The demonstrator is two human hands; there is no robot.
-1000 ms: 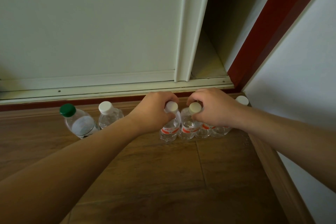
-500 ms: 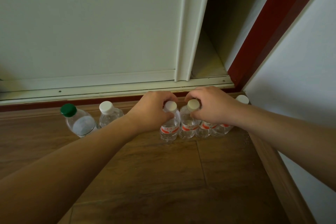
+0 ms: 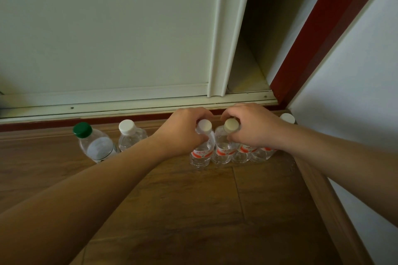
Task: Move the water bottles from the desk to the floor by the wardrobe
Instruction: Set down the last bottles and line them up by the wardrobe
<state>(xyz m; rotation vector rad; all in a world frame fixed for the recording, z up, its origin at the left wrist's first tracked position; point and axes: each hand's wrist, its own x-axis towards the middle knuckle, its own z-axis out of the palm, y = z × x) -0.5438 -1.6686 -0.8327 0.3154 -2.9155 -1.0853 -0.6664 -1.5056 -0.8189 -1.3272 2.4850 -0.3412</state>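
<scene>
Several clear water bottles stand in a row on the wooden floor (image 3: 193, 211) in front of the pale wardrobe (image 3: 107, 28). My left hand (image 3: 183, 131) grips the neck of a white-capped, red-labelled bottle (image 3: 201, 153). Right beside it my right hand (image 3: 252, 129) grips the neck of a beige-capped, red-labelled bottle (image 3: 224, 150). Both bottles stand upright with their bases on the floor. Two more red-labelled bottles (image 3: 254, 153) are partly hidden under my right hand. Further left stand a green-capped bottle (image 3: 94, 144) and a white-capped one (image 3: 129, 135).
The sliding wardrobe door (image 3: 217, 49) is partly open, showing a dark gap (image 3: 256, 38) at the right. A red frame strip (image 3: 312, 28) and a white wall (image 3: 361, 92) close off the right side. Another white cap (image 3: 287, 118) sits in the corner.
Both hands stay on their bottle necks with hardly any shift. The two held bottles remain upright in the row.
</scene>
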